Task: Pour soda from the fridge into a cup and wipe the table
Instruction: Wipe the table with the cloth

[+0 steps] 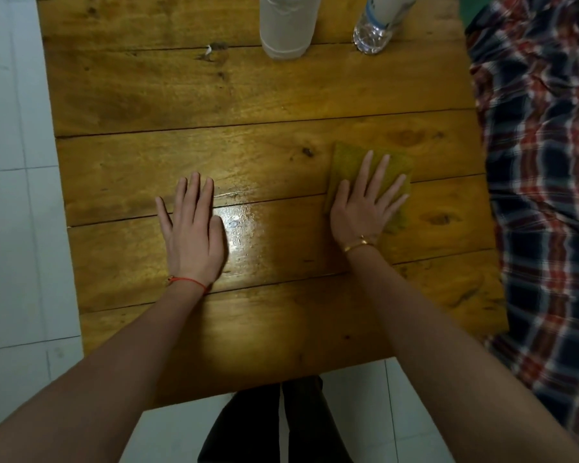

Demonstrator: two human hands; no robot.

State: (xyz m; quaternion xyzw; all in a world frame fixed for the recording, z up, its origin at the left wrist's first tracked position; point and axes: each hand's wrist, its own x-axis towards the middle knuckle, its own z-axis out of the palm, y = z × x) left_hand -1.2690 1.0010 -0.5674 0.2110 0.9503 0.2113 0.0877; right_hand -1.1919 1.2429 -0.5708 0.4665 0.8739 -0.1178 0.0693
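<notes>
The wooden plank table fills the view. My right hand lies flat, fingers spread, pressing a yellow-green cloth onto the right half of the table. My left hand rests palm down on the bare wood at the left, fingers apart, holding nothing. A wet, shiny patch sits between the two hands. At the far edge stand a white cup and a clear plastic bottle with a white label; their tops are cut off by the frame.
A plaid blanket in blue, red and white lies against the table's right edge. White floor tiles run along the left and below the near edge. My dark trouser legs stand at the near edge.
</notes>
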